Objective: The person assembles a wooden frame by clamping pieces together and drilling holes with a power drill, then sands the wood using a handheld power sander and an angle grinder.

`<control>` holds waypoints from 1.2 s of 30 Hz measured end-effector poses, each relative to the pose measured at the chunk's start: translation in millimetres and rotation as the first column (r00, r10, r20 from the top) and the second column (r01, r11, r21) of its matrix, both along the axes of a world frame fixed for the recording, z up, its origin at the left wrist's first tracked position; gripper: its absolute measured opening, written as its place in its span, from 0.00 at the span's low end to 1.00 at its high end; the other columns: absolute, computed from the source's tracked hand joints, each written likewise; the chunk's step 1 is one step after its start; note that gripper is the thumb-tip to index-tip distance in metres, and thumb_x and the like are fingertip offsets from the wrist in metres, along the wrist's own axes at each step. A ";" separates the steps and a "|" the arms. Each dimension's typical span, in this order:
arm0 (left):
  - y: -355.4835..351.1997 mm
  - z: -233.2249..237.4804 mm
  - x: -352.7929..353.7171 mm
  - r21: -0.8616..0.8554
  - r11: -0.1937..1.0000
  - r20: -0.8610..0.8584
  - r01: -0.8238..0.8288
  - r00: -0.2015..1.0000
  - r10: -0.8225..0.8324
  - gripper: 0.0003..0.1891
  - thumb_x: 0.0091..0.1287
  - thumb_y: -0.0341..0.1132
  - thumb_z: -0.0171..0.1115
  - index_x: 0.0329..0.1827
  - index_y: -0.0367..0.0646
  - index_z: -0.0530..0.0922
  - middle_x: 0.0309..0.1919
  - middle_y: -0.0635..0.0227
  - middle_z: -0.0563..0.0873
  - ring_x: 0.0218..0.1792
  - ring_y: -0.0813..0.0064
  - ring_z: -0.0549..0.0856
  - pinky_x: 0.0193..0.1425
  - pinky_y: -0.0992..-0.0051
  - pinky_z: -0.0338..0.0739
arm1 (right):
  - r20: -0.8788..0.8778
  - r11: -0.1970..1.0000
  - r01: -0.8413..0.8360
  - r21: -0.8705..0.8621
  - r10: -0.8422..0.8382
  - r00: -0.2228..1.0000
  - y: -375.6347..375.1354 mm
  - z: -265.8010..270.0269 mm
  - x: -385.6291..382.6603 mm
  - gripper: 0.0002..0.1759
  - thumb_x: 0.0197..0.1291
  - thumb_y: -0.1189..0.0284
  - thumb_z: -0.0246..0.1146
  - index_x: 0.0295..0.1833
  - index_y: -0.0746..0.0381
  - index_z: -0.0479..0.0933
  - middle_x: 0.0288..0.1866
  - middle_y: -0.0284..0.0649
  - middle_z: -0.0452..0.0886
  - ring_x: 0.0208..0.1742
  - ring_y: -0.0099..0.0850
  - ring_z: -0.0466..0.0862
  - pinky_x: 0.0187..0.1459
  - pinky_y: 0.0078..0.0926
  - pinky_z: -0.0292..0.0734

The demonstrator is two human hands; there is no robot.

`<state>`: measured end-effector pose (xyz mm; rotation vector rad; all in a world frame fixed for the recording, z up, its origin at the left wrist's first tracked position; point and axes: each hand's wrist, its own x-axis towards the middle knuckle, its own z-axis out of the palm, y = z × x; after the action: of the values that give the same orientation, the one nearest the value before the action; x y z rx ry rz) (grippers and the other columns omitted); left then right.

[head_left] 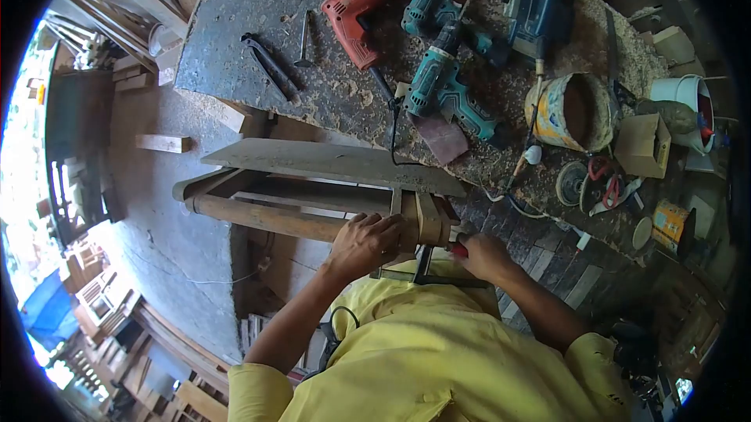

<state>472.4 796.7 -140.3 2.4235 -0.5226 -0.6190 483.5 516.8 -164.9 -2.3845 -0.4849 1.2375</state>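
Observation:
A long wooden frame [289, 221] with slats and a rounded rail lies across in front of my body, below the bench edge. My left hand [365, 244] is closed over its near rail, close to the right end. At that end is a lighter wooden block [429, 217]. My right hand [483, 258] is closed around a red-handled tool [460, 251] right beside the frame's end; its kind is hidden by the fingers. A dark metal bracket-like piece [423, 262] shows between my hands, against my yellow shirt. A grey board [328, 159] lies along the frame's far side.
On the dark workbench [227, 54] lie a red drill [360, 7], teal drills [432, 82], a blue power tool [536, 3], pincers [268, 66] and a hammer [304, 43]. A paint-stained bucket [547, 113] and a cardboard box [641, 144] stand at the right. A cord hangs near the frame.

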 end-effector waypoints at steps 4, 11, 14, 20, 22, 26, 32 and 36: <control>1.6 -3.2 5.3 0.006 1.000 0.061 0.023 0.998 -0.024 0.26 0.53 0.39 0.72 0.56 0.46 0.78 0.55 0.68 0.84 0.50 0.64 0.84 0.54 0.66 0.77 | 0.031 0.994 -0.087 0.063 0.085 0.996 -11.3 33.7 43.4 0.17 0.57 0.61 0.68 0.44 0.62 0.81 0.42 0.49 0.84 0.48 0.48 0.84 0.48 0.46 0.79; -0.3 -1.9 20.3 0.042 0.994 0.019 0.101 0.995 -0.102 0.28 0.53 0.41 0.73 0.58 0.45 0.77 0.53 0.63 0.85 0.48 0.60 0.86 0.53 0.62 0.80 | 0.842 0.982 0.123 0.144 -0.187 0.506 41.9 34.6 150.8 0.31 0.60 0.67 0.65 0.69 0.61 0.67 0.55 0.51 0.78 0.57 0.48 0.78 0.55 0.46 0.73; -2.2 -3.3 22.9 0.058 0.993 0.047 0.106 0.993 -0.109 0.29 0.52 0.42 0.73 0.57 0.46 0.76 0.50 0.61 0.86 0.48 0.59 0.86 0.53 0.62 0.80 | 0.711 0.955 0.253 -0.152 -0.072 0.700 68.1 -13.0 173.4 0.34 0.63 0.70 0.59 0.74 0.64 0.61 0.54 0.53 0.78 0.55 0.49 0.79 0.56 0.48 0.72; -9.9 0.3 28.2 0.081 0.991 0.110 0.107 0.987 -0.115 0.30 0.49 0.43 0.74 0.56 0.46 0.76 0.48 0.61 0.86 0.47 0.58 0.85 0.53 0.61 0.80 | 0.784 0.945 0.328 0.014 -0.214 0.582 80.5 -29.3 183.4 0.32 0.61 0.73 0.57 0.73 0.65 0.64 0.53 0.54 0.79 0.55 0.50 0.79 0.57 0.46 0.73; -11.8 -0.6 27.6 0.083 0.991 0.117 0.109 0.986 -0.118 0.30 0.48 0.43 0.74 0.55 0.46 0.76 0.48 0.61 0.86 0.48 0.58 0.85 0.53 0.61 0.80 | 0.781 0.947 0.318 0.051 -0.236 0.578 72.2 -21.2 177.3 0.33 0.60 0.71 0.60 0.72 0.63 0.65 0.53 0.54 0.79 0.53 0.49 0.81 0.55 0.45 0.75; -11.2 -3.9 18.9 0.082 0.992 0.103 0.096 0.989 -0.105 0.29 0.49 0.45 0.75 0.54 0.47 0.77 0.47 0.63 0.85 0.48 0.59 0.85 0.53 0.61 0.79 | 0.496 0.819 0.291 0.494 -0.541 0.679 37.4 55.7 132.6 0.38 0.52 0.65 0.70 0.71 0.58 0.67 0.50 0.52 0.83 0.48 0.47 0.86 0.49 0.44 0.80; -10.7 -11.4 4.4 0.125 0.991 0.187 0.044 0.980 -0.067 0.26 0.49 0.48 0.75 0.48 0.46 0.77 0.45 0.64 0.83 0.47 0.60 0.84 0.53 0.60 0.77 | 0.297 0.728 0.253 0.637 -0.535 0.791 -56.4 102.1 8.1 0.33 0.58 0.72 0.69 0.69 0.64 0.68 0.58 0.45 0.82 0.52 0.29 0.85 0.52 0.29 0.80; -13.7 -8.2 9.9 0.159 0.987 0.199 0.017 0.979 -0.049 0.27 0.48 0.51 0.75 0.45 0.45 0.76 0.43 0.64 0.81 0.46 0.60 0.83 0.53 0.59 0.75 | -0.388 0.249 0.727 0.640 -0.712 0.585 -88.0 94.3 -51.5 0.34 0.56 0.73 0.72 0.68 0.68 0.70 0.53 0.42 0.85 0.48 0.29 0.86 0.51 0.28 0.81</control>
<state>482.3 783.0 -148.4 2.6485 -0.6197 -0.4429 432.0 428.8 -70.6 -1.4761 0.1589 0.4301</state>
